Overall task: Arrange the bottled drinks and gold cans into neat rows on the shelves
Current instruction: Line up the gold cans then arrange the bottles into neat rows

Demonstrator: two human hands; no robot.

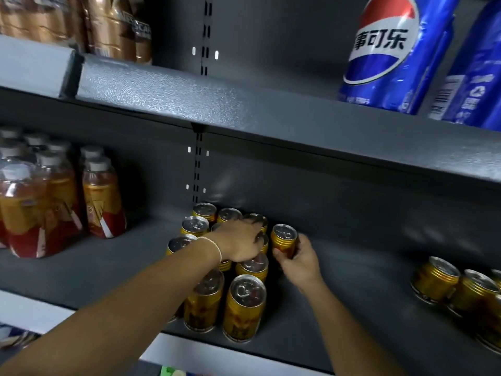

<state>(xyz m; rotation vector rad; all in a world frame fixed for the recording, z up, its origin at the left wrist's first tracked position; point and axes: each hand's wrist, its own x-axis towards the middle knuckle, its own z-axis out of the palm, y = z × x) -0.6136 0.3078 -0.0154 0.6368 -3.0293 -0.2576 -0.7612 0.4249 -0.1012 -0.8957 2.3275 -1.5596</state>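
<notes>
Lower shelf [352,308], front: cluster of gold cans [244,308], roughly eleven upright, some hidden. Left hand [238,241] laid on cluster tops, fingers relaxed, gripping nothing. Right hand [298,261] curled round one separate can [284,238] just beside cluster. Far right: at least three loose cans [435,280]. Left: about seven orange bottles [101,202]. Upper shelf [244,109]: two blue Pepsi bottles [390,50].

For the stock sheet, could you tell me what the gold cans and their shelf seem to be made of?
Gold cans: likely metal, glossy gold walls, silvery pull-tab lids. Shelf: probably painted steel, matte grey, finely textured surface.
</notes>
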